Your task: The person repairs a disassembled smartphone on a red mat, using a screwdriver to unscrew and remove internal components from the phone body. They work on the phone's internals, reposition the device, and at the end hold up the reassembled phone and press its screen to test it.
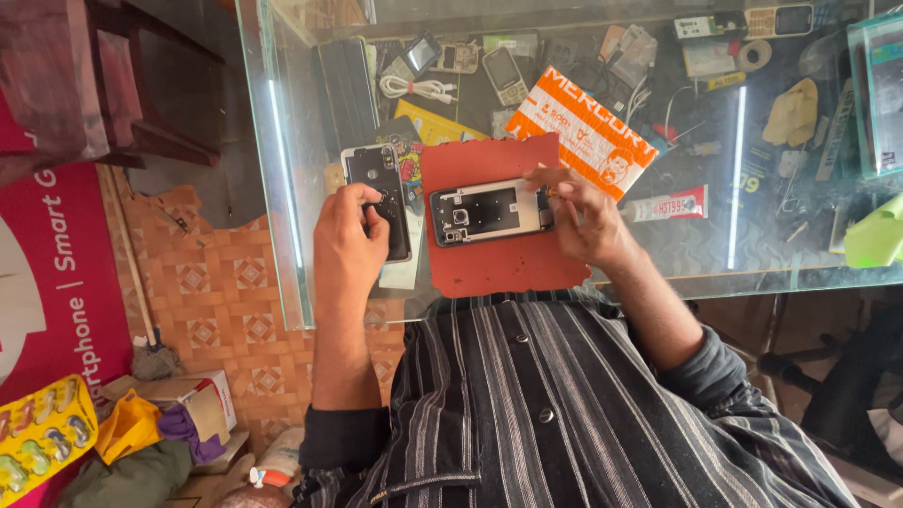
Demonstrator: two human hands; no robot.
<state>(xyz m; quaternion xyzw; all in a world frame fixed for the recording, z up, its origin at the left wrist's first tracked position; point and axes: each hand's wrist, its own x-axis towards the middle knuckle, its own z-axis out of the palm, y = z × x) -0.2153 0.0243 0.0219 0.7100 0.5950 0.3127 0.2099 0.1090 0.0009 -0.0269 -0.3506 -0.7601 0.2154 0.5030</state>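
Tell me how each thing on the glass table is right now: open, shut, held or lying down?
left hand, gripping the back cover.
back cover, black, off the phone, lying flat.
right hand, fingertips holding the phone's end.
phone, opened, insides showing, flat on the red mat.
red mat, flat on the glass table.
glue tube, lying down.
white cable, coiled.

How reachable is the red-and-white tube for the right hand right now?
Likely yes: the tube lies on the glass top just beside the right hand, nothing between them. Its fingertips are on the opened phone, so it would have to leave that first.
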